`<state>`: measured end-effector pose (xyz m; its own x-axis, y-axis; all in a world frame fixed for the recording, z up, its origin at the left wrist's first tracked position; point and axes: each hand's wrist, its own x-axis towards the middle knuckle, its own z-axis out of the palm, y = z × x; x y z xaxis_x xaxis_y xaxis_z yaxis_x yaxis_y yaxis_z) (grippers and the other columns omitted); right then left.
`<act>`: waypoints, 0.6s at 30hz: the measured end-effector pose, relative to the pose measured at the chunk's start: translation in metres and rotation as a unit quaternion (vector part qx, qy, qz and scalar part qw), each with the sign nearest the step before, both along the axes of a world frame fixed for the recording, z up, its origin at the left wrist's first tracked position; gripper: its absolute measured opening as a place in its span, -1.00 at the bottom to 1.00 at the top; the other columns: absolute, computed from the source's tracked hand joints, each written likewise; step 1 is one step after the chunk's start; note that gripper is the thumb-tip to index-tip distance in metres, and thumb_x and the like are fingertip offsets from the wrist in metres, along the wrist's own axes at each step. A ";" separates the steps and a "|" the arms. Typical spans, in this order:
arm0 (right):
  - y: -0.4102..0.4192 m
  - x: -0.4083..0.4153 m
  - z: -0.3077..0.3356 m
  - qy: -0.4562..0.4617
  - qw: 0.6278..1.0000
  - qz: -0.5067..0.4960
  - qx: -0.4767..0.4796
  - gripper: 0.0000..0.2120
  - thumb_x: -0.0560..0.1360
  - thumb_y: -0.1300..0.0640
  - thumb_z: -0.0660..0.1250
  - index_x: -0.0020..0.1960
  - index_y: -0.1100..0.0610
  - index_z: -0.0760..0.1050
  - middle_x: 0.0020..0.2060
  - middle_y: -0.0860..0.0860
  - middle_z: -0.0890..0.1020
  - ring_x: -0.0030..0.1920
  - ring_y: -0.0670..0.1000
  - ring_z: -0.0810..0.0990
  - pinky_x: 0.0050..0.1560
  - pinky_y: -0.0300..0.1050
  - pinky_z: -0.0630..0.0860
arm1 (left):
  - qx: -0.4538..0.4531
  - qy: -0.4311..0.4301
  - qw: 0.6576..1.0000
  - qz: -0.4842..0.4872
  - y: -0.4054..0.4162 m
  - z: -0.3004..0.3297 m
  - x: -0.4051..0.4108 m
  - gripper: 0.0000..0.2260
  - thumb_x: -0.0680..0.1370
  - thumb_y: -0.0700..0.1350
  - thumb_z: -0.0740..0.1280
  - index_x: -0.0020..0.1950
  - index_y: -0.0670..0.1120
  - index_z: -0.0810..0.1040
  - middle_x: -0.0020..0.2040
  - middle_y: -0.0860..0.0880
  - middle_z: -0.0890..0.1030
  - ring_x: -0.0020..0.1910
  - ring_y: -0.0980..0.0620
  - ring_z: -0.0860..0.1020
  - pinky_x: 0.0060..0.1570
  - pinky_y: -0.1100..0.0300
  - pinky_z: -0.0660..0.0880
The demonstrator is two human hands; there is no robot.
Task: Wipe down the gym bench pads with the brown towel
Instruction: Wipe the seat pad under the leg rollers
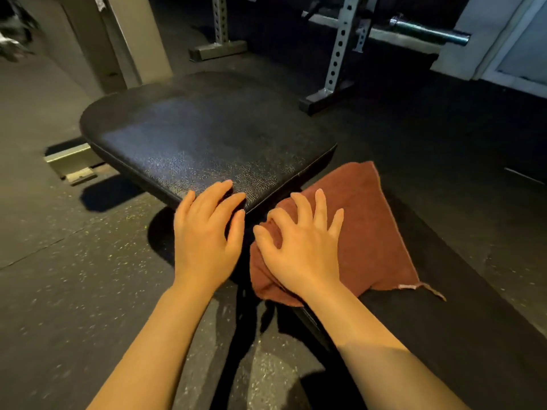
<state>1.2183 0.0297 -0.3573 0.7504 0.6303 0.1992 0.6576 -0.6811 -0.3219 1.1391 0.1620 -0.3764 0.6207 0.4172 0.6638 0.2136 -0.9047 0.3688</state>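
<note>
From my remote seat I take the black textured vinyl seat pad as my landmark. Left of it, a grey metal bench foot sits on the speckled rubber floor. At its near corner my left hand rests with fingers straight and loosely together, tips on the pad's edge. Just right of that corner, my right hand presses the rumpled brown terry towel with fingers spread and slightly clawed; the towel lies on the second, longer black pad. Beyond the landmark to the right stands a white perforated steel rack upright
</note>
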 end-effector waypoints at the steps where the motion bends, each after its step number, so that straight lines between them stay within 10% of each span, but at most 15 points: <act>1: -0.007 -0.006 -0.003 -0.017 0.999 0.033 0.000 -0.42 0.49 -0.35 -0.10 0.32 -0.16 0.45 0.55 0.03 0.20 0.58 0.23 -0.13 0.46 0.38 -0.21 | -0.034 0.005 0.999 0.014 -0.012 0.000 -0.016 -0.69 0.60 -0.04 0.21 0.25 -0.10 0.63 0.33 -0.06 0.56 0.34 -0.02 0.47 0.43 -0.01 0.18; 5: -0.052 -0.019 -0.016 -0.039 0.984 0.172 -0.018 -0.40 0.56 -0.34 -0.07 0.55 -0.19 0.17 0.60 0.02 0.05 0.59 0.18 -0.17 0.50 0.34 -0.23 | -0.091 0.070 0.993 0.036 -0.042 0.007 -0.071 -0.65 0.57 0.04 0.19 0.18 -0.07 0.66 0.26 -0.05 0.59 0.23 -0.05 0.55 0.27 -0.18 0.42; 8: -0.100 -0.026 -0.025 -0.022 0.972 0.233 -0.018 -0.48 0.63 -0.24 -0.05 0.58 -0.22 0.06 0.61 -0.09 -0.02 0.59 0.08 -0.21 0.51 0.33 -0.22 | -0.090 0.096 0.991 0.019 -0.042 0.027 -0.085 -0.66 0.57 0.08 0.19 0.14 -0.04 0.67 0.17 0.01 0.62 0.13 0.01 0.57 0.09 0.05 0.46; 13: -0.115 -0.023 -0.031 -0.079 0.969 0.223 -0.076 -0.33 0.56 -0.11 0.18 0.60 -0.18 -0.02 0.60 -0.03 0.07 0.58 0.22 -0.02 0.38 0.54 0.09 | -0.129 0.111 0.984 0.051 -0.038 0.033 -0.094 -0.81 0.62 -0.05 0.33 0.18 -0.04 0.65 0.14 0.04 0.63 0.11 0.00 0.57 -0.01 0.19 0.33; 18: -0.066 -0.017 -0.020 -0.095 0.970 0.207 -0.089 -0.24 0.52 -0.03 0.35 0.56 -0.28 -0.01 0.60 -0.01 -0.05 0.57 0.31 -0.15 0.37 0.57 -0.09 | -0.120 0.140 0.982 0.048 -0.043 0.033 -0.095 -0.70 0.57 0.08 0.22 0.15 0.01 0.66 0.10 0.10 0.64 0.05 0.02 0.60 -0.09 0.17 0.37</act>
<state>1.2012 -0.0361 -0.3775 0.3857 0.9069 0.1698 0.9226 -0.3794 -0.0695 1.0439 0.1193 -0.3434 0.7152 0.6056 0.3489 0.4163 -0.7701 0.4834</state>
